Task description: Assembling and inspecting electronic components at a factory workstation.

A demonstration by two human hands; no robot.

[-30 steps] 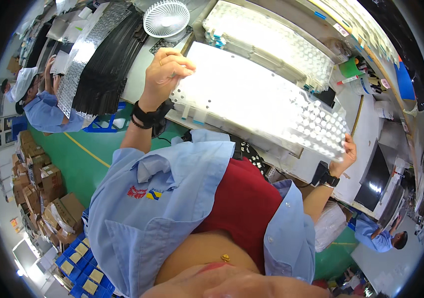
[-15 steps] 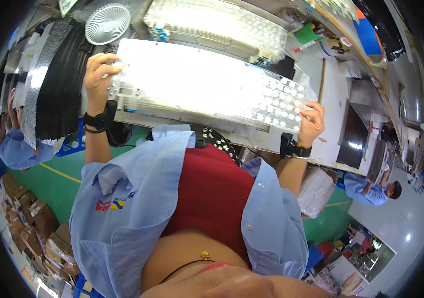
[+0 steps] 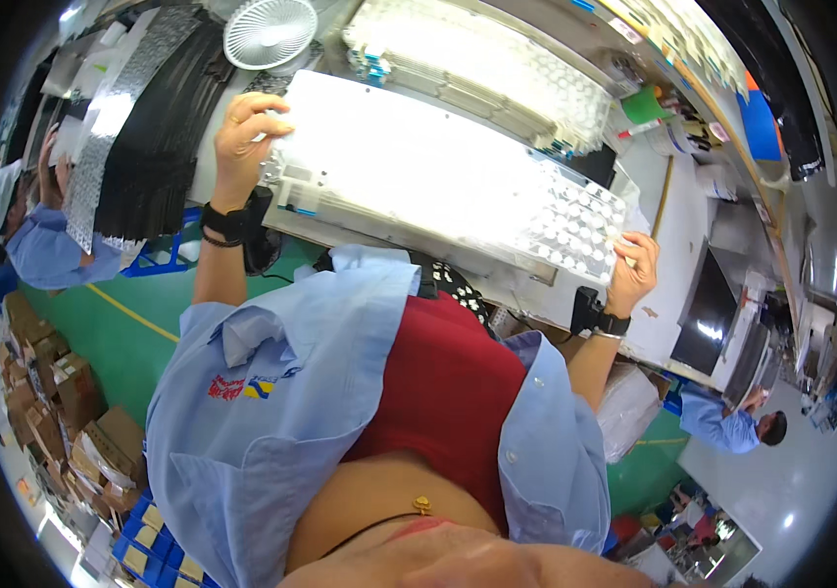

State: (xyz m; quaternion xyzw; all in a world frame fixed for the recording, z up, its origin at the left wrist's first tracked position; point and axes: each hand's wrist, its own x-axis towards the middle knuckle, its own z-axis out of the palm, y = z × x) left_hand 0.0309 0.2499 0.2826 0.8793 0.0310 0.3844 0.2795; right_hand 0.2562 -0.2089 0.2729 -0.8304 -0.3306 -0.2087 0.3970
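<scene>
Narrowly closed, left grip [image 3: 248, 139] and right grip [image 3: 633, 269] pinch a white panel [image 3: 414, 157].

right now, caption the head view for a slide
Left hand and right hand hold opposite ends of a bright sheet, a white fan beyond its left end.

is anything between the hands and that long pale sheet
Nothing visible stands between them: the left hand pinches the long pale sheet at its left end, and the right hand at its right end.
</scene>
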